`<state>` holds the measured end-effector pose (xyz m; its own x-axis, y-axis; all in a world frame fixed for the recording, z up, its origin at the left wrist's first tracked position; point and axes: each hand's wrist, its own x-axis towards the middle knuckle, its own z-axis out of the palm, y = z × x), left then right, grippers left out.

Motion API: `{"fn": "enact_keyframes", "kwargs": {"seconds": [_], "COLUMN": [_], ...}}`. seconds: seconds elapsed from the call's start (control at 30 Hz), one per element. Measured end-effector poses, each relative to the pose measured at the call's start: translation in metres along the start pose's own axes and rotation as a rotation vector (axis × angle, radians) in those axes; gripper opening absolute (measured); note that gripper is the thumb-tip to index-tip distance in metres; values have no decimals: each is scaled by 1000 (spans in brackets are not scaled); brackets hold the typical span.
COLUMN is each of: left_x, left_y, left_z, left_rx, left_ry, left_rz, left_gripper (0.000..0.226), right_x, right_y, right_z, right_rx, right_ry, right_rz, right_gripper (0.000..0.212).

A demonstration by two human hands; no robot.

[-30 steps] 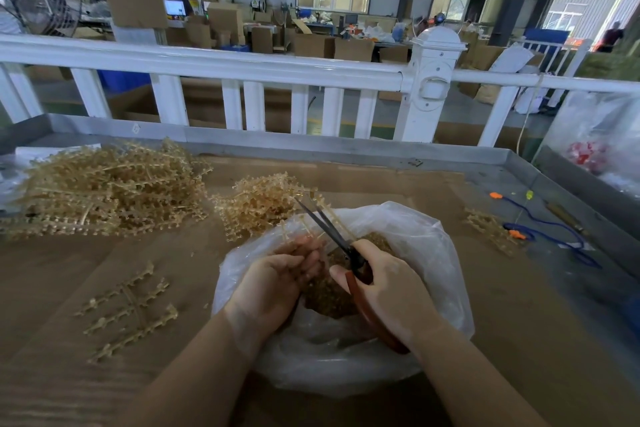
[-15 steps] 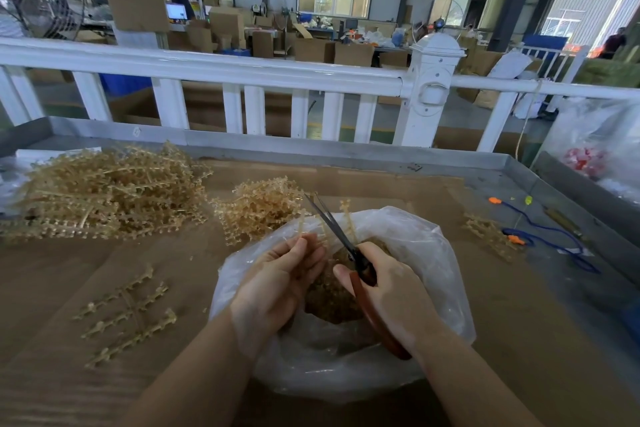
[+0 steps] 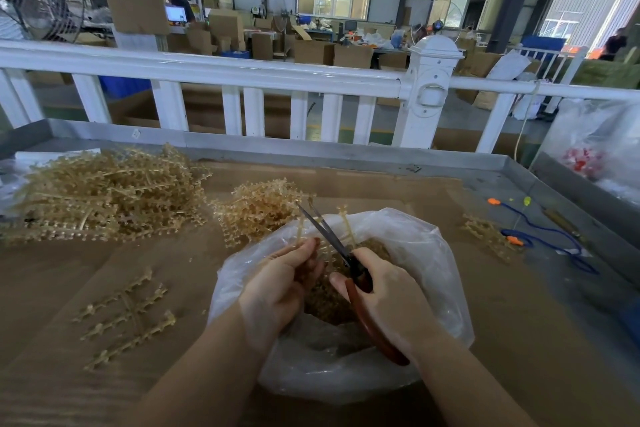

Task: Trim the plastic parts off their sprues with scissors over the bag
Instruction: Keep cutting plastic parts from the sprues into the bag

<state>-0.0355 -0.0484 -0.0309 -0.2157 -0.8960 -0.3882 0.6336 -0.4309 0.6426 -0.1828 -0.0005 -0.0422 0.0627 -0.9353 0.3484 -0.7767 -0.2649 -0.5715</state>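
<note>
Center-bottom of the frame: left hand (image 3: 280, 288) pinched a tan sprue (image 3: 300, 230) upright over the open plastic bag (image 3: 426, 253). Right hand (image 3: 388, 298) was curled around the red-handled scissors (image 3: 337, 244), blades slightly apart at the sprue. Cut bits sat in the bag; a big sprue pile (image 3: 104, 194) lay at left.
</note>
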Motion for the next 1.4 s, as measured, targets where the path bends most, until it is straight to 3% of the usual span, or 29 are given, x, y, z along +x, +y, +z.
{"fn": "enact_keyframes", "kwargs": {"seconds": [0.3, 0.5, 1.07, 1.4], "left_x": [2, -2, 1, 10], "left_y": [3, 6, 5, 8], "left_z": [-1, 2, 0, 3], "left_rx": [-133, -221, -254, -222], "left_ry": [41, 47, 36, 82], "left_rz": [-78, -110, -130, -122], "left_gripper": [17, 20, 19, 20], "right_x": [-8, -9, -10, -6], "right_y": [5, 6, 6, 7], "right_z": [2, 1, 8, 1], "right_rx": [-312, -377, -376, -355], "right_ry": [58, 80, 234, 170], "right_rz": [-91, -129, -168, -77], "right_gripper": [38, 30, 29, 34]}}
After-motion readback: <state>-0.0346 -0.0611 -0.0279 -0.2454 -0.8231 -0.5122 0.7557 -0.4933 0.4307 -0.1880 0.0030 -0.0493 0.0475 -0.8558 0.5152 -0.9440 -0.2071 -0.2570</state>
